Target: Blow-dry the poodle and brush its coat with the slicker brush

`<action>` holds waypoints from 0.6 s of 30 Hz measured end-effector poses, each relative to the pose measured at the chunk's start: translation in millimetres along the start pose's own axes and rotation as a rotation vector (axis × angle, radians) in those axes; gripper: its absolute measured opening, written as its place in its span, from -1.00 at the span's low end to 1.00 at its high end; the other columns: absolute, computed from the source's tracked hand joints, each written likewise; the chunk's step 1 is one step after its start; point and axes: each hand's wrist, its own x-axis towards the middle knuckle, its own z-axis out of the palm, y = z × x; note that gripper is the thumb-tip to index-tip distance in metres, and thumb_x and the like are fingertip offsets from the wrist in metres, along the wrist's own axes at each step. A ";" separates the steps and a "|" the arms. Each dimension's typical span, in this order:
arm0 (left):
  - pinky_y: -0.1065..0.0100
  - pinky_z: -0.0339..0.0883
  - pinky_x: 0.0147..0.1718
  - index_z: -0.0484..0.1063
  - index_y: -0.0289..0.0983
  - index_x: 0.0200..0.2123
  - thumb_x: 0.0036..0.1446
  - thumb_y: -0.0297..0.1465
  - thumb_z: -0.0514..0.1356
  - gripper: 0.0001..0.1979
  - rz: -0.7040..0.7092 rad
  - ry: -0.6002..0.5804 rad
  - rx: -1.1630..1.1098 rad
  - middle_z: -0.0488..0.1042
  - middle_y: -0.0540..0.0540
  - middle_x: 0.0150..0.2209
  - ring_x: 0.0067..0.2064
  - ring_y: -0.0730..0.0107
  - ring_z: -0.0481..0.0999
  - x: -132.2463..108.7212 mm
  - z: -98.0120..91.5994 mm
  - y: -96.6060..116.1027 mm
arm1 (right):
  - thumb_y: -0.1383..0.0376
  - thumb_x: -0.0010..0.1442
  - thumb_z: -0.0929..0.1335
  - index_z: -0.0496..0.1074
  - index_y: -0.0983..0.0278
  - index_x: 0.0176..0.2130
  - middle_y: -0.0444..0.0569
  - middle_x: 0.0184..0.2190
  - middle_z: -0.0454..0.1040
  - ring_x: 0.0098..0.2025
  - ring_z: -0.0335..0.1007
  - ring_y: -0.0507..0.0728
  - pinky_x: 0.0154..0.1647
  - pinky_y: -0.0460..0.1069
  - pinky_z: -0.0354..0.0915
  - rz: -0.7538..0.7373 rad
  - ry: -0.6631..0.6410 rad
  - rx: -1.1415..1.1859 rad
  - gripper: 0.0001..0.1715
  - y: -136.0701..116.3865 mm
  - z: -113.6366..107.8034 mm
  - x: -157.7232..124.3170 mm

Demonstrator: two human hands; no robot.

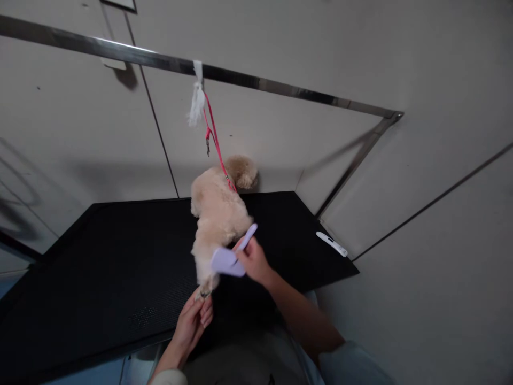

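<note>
A small cream-coloured dog (220,208) stands on a black table (120,256), its head turned to the far side. My left hand (194,315) is closed around the dog's paw (205,291), which is stretched back toward me. In my right hand (254,259) is a lilac slicker brush (226,262), gripped by its handle. The brush head lies at the fur of the held leg; its bristle side is hidden. A pink leash (214,128) runs from the dog's neck up to the bar.
A metal bar (160,58) crosses above the table, with a white cloth strip (197,96) tied to it. Its slanting post (352,166) comes down at the right. A white elongated device (332,244) lies near the table's right edge. Pale walls stand close behind and right.
</note>
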 end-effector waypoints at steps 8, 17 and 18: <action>0.53 0.04 -0.63 0.41 -0.26 -0.32 -0.13 0.08 0.61 -0.35 0.017 0.065 0.203 0.32 0.15 -0.55 -0.62 0.65 0.16 1.3 -1.3 -2.8 | 0.30 0.20 0.49 0.42 0.20 -0.22 -0.15 -0.35 0.57 -0.31 0.55 0.09 -0.19 0.00 0.51 -0.044 -0.187 -0.097 -0.81 -9.4 6.0 21.5; 0.49 0.03 -0.61 0.52 -0.31 -0.31 -0.12 0.22 0.53 -0.30 0.088 0.109 0.406 0.33 0.11 -0.57 -0.60 0.61 0.14 12.5 -11.0 -8.6 | 0.26 0.19 0.52 0.43 0.20 -0.28 -0.11 -0.40 0.55 -0.36 0.50 0.13 -0.26 0.02 0.45 -0.123 -0.081 -0.300 -0.79 -26.2 4.4 63.5; 0.49 0.03 -0.61 0.52 -0.30 -0.31 -0.10 0.21 0.53 -0.31 0.094 0.109 0.408 0.33 0.11 -0.57 -0.60 0.61 0.14 14.6 -13.5 -9.0 | 0.26 0.24 0.49 0.43 0.20 -0.24 -0.07 -0.33 0.58 -0.30 0.53 0.15 -0.20 0.04 0.47 -0.124 0.012 -0.298 -0.84 -23.2 5.0 63.0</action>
